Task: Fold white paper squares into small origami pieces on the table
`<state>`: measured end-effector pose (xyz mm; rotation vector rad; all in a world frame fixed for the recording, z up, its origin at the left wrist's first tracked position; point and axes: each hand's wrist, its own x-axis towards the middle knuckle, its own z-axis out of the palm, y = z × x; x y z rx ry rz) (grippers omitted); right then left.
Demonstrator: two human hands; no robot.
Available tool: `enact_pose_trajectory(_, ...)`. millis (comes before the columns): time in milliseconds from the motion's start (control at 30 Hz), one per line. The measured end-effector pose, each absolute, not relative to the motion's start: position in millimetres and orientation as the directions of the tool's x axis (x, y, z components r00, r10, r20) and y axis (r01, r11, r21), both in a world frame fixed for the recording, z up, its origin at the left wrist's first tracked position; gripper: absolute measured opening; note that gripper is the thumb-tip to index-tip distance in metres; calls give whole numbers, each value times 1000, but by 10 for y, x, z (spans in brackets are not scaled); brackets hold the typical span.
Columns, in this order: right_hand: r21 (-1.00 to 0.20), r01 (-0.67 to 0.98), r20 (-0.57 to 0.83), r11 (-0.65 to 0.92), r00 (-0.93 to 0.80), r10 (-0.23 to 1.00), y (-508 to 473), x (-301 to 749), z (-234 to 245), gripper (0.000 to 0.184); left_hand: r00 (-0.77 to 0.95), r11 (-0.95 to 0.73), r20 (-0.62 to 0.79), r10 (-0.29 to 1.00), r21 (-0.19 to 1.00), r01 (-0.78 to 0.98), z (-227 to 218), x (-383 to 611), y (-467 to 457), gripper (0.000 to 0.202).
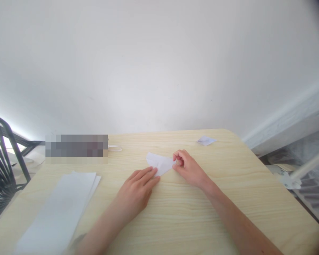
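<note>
A small folded piece of white paper (161, 163) lies on the light wooden table (175, 212) in front of me. My left hand (138, 189) rests flat on the table, fingers stretched out, with the fingertips pressing the paper's near left edge. My right hand (187, 168) is curled, its thumb and forefinger pinching the paper's right tip.
A stack of white paper sheets (61, 209) lies at the near left of the table. A small folded paper shape (206, 140) sits at the far right. A black wire chair (0, 170) stands off the left edge. A white wall rises behind the table.
</note>
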<state>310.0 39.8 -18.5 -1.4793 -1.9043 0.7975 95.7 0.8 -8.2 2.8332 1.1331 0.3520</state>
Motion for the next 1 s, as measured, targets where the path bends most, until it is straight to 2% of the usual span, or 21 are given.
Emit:
enact_pose_trajectory(200, -710, 658, 179, 252, -178, 968, 342, 3058, -279, 23, 681, -714, 216, 700, 209, 668, -79, 971, 2, 36)
enact_pose_trajectory(333, -520, 795, 261, 314, -203, 944, 250, 2934, -301, 36, 659, -687, 203, 724, 294, 664, -74, 999, 24, 33)
enact_pose_trajectory(400, -472, 818, 263, 329, -225, 938, 229, 2904, -290, 37, 628, -661, 216, 748, 339, 670, -95, 996, 54, 28)
enact_pose_trajectory(500, -457, 815, 250, 357, -268, 931, 225, 2907, -258, 34, 513, -573, 255, 820, 345, 743, -156, 970, 117, 25)
enact_pose_trajectory(567, -457, 806, 239, 376, -296, 925, 227, 2921, -238, 33, 440, -511, 271, 856, 308, 803, -194, 949, 157, 35)
enact_pose_trajectory(633, -463, 795, 230, 392, -319, 919, 227, 2931, -225, 32, 419, -484, 266, 868, 269, 832, -213, 934, 183, 41)
enact_pose_trajectory(733, -462, 783, 223, 416, -351, 909, 223, 2930, -219, 35, 438, -493, 243, 865, 250, 834, -209, 925, 195, 40)
enact_pose_trajectory(867, -444, 790, 219, 424, -363, 906, 220, 2911, -219, 42, 431, -494, 252, 866, 304, 815, -215, 913, 195, 41)
enact_pose_trajectory(1000, -429, 794, 224, 430, -367, 903, 219, 2903, -214, 41, 422, -506, 291, 859, 351, 788, -263, 897, 199, 41)
